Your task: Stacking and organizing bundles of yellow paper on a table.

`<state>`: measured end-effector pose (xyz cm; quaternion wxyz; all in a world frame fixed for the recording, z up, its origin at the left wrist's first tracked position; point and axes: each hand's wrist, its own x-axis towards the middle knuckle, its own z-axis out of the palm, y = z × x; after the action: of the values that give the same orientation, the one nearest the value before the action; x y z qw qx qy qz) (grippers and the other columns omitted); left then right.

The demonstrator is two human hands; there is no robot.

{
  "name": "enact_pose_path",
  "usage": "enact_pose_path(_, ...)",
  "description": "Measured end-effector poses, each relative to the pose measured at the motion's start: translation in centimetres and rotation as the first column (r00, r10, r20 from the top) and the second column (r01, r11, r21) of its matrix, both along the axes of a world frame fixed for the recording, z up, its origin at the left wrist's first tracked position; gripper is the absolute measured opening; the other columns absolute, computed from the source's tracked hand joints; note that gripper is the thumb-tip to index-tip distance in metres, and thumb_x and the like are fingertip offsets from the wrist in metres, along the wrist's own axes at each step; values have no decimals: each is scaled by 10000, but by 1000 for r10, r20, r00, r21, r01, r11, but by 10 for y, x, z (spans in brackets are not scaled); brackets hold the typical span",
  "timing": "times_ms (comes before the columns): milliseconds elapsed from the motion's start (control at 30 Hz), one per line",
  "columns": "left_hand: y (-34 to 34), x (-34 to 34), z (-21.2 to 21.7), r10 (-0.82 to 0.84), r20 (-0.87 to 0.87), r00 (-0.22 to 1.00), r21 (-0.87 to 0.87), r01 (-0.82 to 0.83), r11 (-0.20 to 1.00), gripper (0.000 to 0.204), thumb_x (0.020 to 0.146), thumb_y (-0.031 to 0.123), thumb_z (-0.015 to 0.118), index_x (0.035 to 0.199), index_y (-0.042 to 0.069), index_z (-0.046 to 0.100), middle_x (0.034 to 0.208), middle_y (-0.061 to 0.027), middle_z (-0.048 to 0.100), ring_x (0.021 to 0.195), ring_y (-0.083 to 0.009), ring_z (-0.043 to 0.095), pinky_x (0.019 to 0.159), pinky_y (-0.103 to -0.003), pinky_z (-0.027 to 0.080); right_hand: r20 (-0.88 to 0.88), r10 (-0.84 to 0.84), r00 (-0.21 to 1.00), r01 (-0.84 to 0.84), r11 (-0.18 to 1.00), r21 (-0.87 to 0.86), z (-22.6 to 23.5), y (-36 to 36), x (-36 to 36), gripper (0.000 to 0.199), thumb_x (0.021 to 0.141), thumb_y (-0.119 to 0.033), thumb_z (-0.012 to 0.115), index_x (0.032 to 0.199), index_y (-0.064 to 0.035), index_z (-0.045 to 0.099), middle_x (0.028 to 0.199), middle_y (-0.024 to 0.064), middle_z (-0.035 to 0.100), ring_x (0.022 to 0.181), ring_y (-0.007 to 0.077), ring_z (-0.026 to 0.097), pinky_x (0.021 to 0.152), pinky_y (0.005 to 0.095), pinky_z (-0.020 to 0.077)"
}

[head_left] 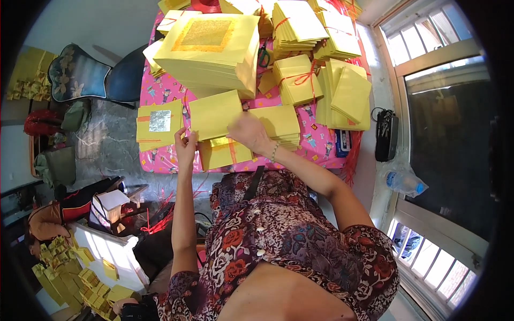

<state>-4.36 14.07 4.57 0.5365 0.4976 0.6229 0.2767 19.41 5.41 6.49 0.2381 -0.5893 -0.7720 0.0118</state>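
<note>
A plain yellow paper sheet point(214, 115) lies tilted in front of me on the table. My left hand point(186, 147) pinches its lower left corner between thumb and fingers. Over its right edge is my right hand point(248, 131), its fingers smeared by motion; what they grip cannot be made out. Partly beneath the sheet is a yellow paper piece with orange marks point(217, 156). To the left lies a yellow paper stack with a silver square point(159, 121). Under and beside my right hand sits another yellow paper stack point(278, 122).
A tall yellow paper stack point(209, 61) stands behind, with bundles tied in red string point(297, 80) to its right. Dark-handled scissors point(263, 56) lie between them. The pink patterned table cover point(313, 144) shows in front. A blue chair point(85, 75) stands left; a window is right.
</note>
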Motion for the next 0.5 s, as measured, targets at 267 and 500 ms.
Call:
enact_pose_path(267,-29,55,44,-93,419,903,37,85,996,534,907,29,623,1382,103,389,1011,-44,610,883,-128,608,723,-270,526,-810,-511,289,287,853,-436,-1,-42,36,379,931,-75,601,1293,-58,491,1019,99,584,869,181,603,735,304,506)
enact_pose_path(500,-54,83,44,-394,202,897,302,325,896,542,917,84,636,1403,76,396,1084,-100,610,942,-177,621,803,-308,534,-753,-549,362,448,811,-376,-23,-83,94,428,915,10,566,1318,-49,435,1039,116,598,846,190,626,716,305,510)
